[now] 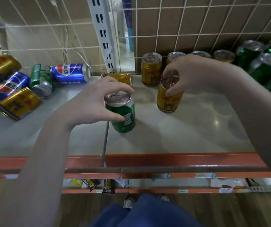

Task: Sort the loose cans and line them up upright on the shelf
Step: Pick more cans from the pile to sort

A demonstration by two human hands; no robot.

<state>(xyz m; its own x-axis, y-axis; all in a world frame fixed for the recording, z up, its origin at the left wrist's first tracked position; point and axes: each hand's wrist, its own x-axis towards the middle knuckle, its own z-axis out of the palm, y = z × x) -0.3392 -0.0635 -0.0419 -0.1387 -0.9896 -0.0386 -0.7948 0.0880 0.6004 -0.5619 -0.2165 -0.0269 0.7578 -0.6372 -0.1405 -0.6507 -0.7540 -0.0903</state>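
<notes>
The left hand (pixel 97 102) fingers grip the green can (pixel 123 117) by its top, the right hand (pixel 190 74) fingers grip the gold can (pixel 168 100), both standing up, and the green row (pixel 266 66) is far right.

I see a pale shelf (pixel 188 128) with an orange front edge. On its left lie tipped cans: blue cans (pixel 70 73), gold cans (pixel 19 104), one green-silver can (pixel 41 80). Upright stand a green can (pixel 123 118), gold cans (pixel 151 69) at the back, green cans (pixel 262 66) far right.
</notes>
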